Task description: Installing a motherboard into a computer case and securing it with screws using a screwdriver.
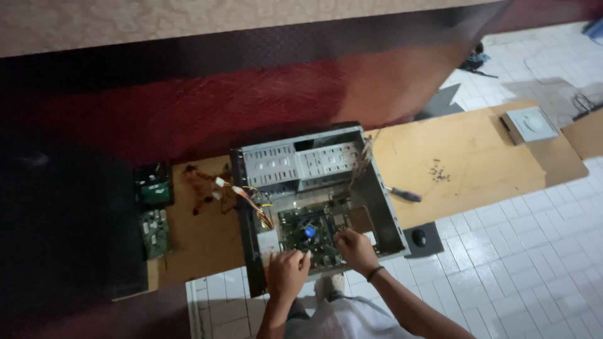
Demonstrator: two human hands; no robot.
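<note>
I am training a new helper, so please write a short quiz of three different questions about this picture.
1. True or false: both hands are inside the open grey metal computer case.
2. What lies right of the case on the long wooden board: A) black-handled screwdriver B) hammer C) cup?
3. Which hand wears a dark wristband?

Key: 1. True: left hand and right hand rest on the green motherboard. 2. A. 3. Right.

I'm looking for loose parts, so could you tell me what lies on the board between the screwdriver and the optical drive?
In the head view, a small cluster of screws lies between the screwdriver and the optical drive; otherwise bare board.
</note>
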